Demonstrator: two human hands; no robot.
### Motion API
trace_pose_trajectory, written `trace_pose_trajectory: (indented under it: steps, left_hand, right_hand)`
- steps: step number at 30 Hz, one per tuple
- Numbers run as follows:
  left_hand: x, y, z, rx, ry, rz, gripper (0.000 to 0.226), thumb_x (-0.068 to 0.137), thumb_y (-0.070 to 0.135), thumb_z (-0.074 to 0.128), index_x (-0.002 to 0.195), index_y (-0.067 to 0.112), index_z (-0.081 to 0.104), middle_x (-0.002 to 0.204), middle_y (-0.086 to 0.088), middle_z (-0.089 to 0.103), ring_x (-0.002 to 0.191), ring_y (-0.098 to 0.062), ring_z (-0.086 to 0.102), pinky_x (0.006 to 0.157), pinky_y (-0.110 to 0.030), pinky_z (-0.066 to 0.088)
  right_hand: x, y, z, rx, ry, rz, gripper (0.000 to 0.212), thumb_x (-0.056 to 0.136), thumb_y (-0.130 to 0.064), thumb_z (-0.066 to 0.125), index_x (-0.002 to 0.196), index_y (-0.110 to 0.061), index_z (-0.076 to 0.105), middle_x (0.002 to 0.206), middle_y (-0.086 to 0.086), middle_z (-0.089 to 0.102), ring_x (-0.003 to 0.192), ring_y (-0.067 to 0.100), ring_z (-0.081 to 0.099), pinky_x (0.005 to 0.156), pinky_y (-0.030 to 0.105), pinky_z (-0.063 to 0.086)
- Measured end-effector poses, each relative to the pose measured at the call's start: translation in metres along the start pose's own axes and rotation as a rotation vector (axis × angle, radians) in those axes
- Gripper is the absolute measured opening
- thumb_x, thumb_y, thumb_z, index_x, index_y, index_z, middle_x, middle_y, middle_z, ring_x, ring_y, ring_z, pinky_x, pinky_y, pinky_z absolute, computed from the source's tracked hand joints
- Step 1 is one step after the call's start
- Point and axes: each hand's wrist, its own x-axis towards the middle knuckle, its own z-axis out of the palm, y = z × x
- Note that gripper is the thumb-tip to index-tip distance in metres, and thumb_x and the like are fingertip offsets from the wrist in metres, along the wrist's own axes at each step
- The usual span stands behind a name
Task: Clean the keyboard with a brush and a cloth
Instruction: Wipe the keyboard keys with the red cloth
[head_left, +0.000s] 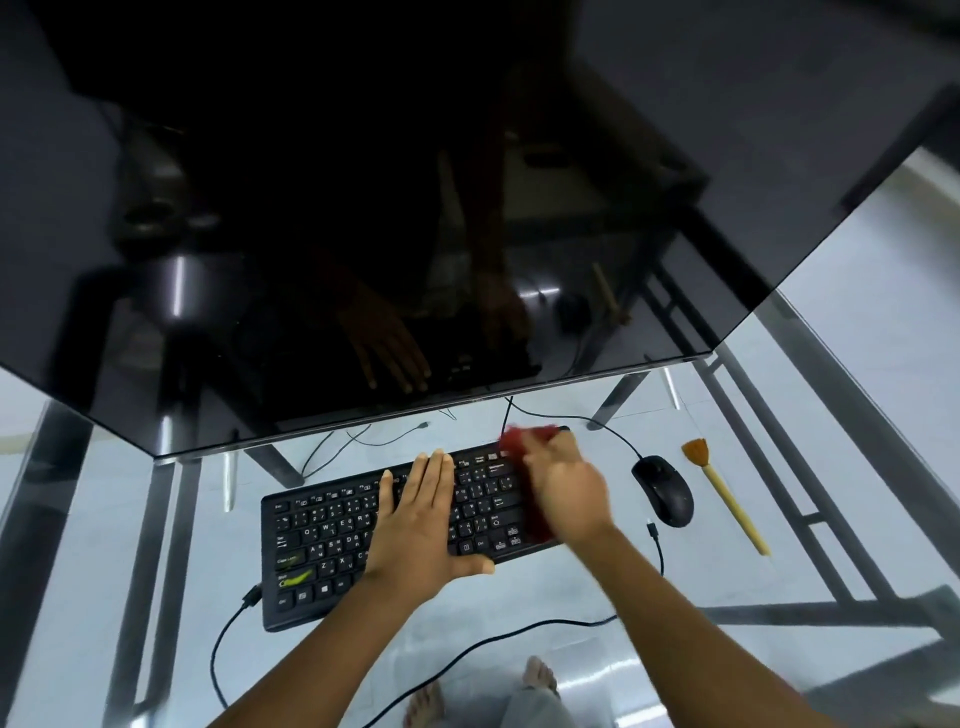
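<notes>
On a glass desk (857, 291) over pale floor tiles, one left hand (415, 519) lay flat and spread on one keyboard (322, 540); the right hand (569, 486) gripped one red cloth (524, 439), beside one mouse (664, 489) and one brush (724, 493).

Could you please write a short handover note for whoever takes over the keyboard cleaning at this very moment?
Left hand: open, pressed flat on the middle of the keyboard, steadying it.
Right hand: gripping the red cloth over the keyboard's right end; blurred, so apparently mid-wipe.
Brush: lying unused on the glass desk, right of the mouse.
Done: cannot tell whether brushing happened.
Left: wipe the remaining keys, particularly the left half.
</notes>
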Motion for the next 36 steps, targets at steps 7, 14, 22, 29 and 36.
trace_pose_trajectory:
  steps: [7, 14, 22, 29, 36]
  left_hand:
    - [0.001, -0.001, 0.002, 0.007, 0.013, -0.005, 0.131, 0.06, 0.092, 0.036, 0.147, 0.014, -0.022, 0.159, 0.0, -0.02, 0.144, -0.016, -0.024, 0.117, -0.051, -0.012]
    - [-0.001, 0.0, 0.0, 0.008, -0.003, 0.001, 0.13, 0.063, 0.091, 0.04, 0.148, 0.014, -0.023, 0.157, 0.001, -0.025, 0.142, -0.016, -0.027, 0.117, -0.051, -0.012]
    - [0.0, 0.0, -0.001, -0.004, -0.014, -0.003, 0.131, 0.064, 0.09, 0.043, 0.148, 0.014, -0.023, 0.157, 0.001, -0.026, 0.142, -0.015, -0.029, 0.116, -0.051, -0.014]
    - [-0.002, 0.0, -0.001, -0.011, -0.019, -0.004, 0.131, 0.063, 0.089, 0.044, 0.148, 0.014, -0.022, 0.157, 0.002, -0.026, 0.142, -0.015, -0.028, 0.116, -0.05, -0.014]
    - [-0.001, -0.002, 0.002, 0.02, -0.014, 0.006, 0.13, 0.064, 0.091, 0.037, 0.148, 0.013, -0.024, 0.156, 0.0, -0.029, 0.14, -0.016, -0.031, 0.116, -0.05, -0.015]
  right_hand:
    - [-0.016, -0.036, 0.024, 0.06, -0.062, -0.154, 0.039, 0.101, -0.032, 0.041, 0.141, -0.031, 0.044, 0.118, 0.009, 0.052, 0.079, 0.027, 0.067, 0.07, 0.039, 0.06]
    - [0.011, 0.012, 0.011, 0.132, 0.09, 0.185, 0.034, 0.099, -0.056, 0.033, 0.126, -0.042, 0.048, 0.109, -0.009, 0.052, 0.075, 0.019, 0.059, 0.079, 0.038, 0.054]
    - [-0.03, 0.003, -0.001, 0.106, 0.081, -0.014, 0.038, 0.098, -0.047, 0.048, 0.132, -0.035, 0.059, 0.097, -0.009, 0.052, 0.055, 0.003, 0.057, 0.046, 0.011, 0.042]
    - [-0.059, -0.022, 0.011, -0.045, -0.101, -0.382, 0.049, 0.078, -0.03, 0.074, 0.126, -0.034, 0.065, 0.087, 0.0, 0.058, 0.036, 0.006, 0.042, 0.027, 0.017, 0.037]
    - [-0.031, 0.037, -0.004, 0.022, 0.095, 0.08, 0.043, 0.102, -0.039, 0.034, 0.136, -0.026, 0.057, 0.109, 0.006, 0.053, 0.049, 0.017, 0.06, 0.044, 0.026, 0.056]
